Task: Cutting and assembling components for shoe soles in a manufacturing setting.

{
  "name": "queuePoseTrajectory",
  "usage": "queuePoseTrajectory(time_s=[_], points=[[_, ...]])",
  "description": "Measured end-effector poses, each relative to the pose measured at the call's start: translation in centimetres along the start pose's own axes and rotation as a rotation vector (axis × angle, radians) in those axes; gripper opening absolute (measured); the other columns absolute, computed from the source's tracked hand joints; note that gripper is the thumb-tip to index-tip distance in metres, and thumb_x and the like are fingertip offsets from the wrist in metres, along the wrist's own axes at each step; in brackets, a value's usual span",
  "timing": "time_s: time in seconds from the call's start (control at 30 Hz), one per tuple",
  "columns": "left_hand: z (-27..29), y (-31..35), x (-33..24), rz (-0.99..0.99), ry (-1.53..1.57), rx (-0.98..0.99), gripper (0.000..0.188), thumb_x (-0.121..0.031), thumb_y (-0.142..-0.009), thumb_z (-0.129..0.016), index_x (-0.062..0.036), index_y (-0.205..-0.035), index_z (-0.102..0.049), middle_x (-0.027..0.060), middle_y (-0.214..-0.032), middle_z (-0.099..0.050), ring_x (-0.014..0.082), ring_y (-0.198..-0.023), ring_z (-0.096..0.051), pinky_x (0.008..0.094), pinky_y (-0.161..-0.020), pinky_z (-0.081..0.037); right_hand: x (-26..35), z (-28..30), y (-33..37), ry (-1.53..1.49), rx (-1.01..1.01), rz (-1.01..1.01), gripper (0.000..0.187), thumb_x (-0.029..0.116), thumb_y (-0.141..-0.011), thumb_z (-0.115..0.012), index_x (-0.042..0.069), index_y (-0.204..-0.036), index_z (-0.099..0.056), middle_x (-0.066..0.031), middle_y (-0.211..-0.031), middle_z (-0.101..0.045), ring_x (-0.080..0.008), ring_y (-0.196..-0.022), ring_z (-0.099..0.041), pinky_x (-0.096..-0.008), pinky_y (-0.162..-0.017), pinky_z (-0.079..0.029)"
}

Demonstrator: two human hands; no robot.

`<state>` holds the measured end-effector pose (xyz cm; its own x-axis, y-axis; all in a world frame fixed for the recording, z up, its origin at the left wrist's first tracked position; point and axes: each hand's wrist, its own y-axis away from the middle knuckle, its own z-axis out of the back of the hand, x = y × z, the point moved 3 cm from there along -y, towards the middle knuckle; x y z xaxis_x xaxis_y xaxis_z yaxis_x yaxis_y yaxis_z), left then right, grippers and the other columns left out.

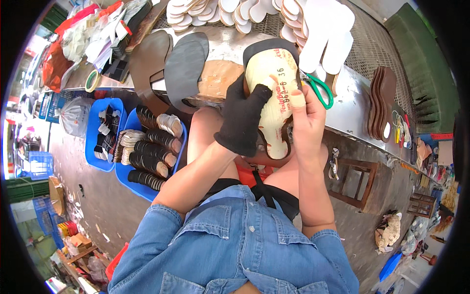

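Note:
Upright over my lap I hold a cream shoe last (275, 110), its sole side facing me and printed with red and black marks. A dark leather piece (253, 47) shows behind its toe end. My left hand (245, 115), in a black glove, grips the left edge with the thumb laid across the sole. My bare right hand (308, 120) is closed on the right edge, thumb pointing up and fingers partly hidden behind. Scissors with green handles (327, 93) lie on the bench beside the right fingers.
White sole-shaped pieces (325, 34) are piled at the back of the metal bench (350, 110). Brown (147, 61) and dark grey leather pieces (183, 66) lie left. Blue bins (139, 188) with stacked parts stand at lower left; a wooden stool (355, 183) at right.

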<state>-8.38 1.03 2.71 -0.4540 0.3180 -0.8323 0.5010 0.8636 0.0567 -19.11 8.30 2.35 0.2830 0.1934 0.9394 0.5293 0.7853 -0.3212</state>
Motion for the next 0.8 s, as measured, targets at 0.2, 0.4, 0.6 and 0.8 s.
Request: queuePoseTrajectory(time_s=[0.2,0.4,0.6,0.8], points=[[0.7,-1.3,0.7,0.036,0.162,0.031,0.032,-0.013,-0.085,-0.057,0.0039,-0.111,-0.053,0.0102,-0.096,-0.062,0.0172,-0.082,-0.063,0.0289,-0.071,-0.052,0.8,-0.8,0.3,-0.282,0.136,-0.069,0.023,0.013,-0.085,-0.06,0.0,-0.102,-0.053,-0.003,-0.092,-0.058,-0.0082,-0.082,-0.054,-0.0228,-0.075,-0.044],[2.0,-2.2,1.4,0.174,0.38,0.075,0.036,-0.02,-0.087,-0.056,0.0015,-0.115,-0.051,0.0125,-0.101,-0.062,0.0208,-0.085,-0.063,0.0311,-0.074,-0.053,0.7,1.1,1.5,-0.386,0.392,-0.278,0.035,0.008,-0.08,-0.064,-0.001,-0.112,-0.051,-0.0069,-0.098,-0.058,-0.0122,-0.086,-0.058,-0.0273,-0.074,-0.05],[1.7,-1.4,0.9,0.207,0.347,0.048,0.038,-0.028,-0.088,-0.056,-0.0014,-0.115,-0.051,0.0092,-0.101,-0.062,0.0183,-0.087,-0.063,0.0309,-0.075,-0.053,0.2,1.3,3.5,-0.527,0.543,-0.456,0.036,0.014,-0.088,-0.057,-0.003,-0.118,-0.047,-0.0096,-0.096,-0.059,-0.0136,-0.083,-0.061,-0.0269,-0.071,-0.052],[1.4,-3.3,3.3,0.179,0.052,0.113,0.049,-0.043,-0.093,-0.044,-0.0077,-0.127,-0.042,0.0073,-0.103,-0.058,0.018,-0.082,-0.059,0.0311,-0.07,-0.05,1.0,2.3,4.2,-0.4,0.285,-0.454,0.049,0.011,-0.087,-0.058,-0.003,-0.13,-0.038,-0.0066,-0.092,-0.058,-0.0103,-0.083,-0.056,-0.0249,-0.066,-0.053]])
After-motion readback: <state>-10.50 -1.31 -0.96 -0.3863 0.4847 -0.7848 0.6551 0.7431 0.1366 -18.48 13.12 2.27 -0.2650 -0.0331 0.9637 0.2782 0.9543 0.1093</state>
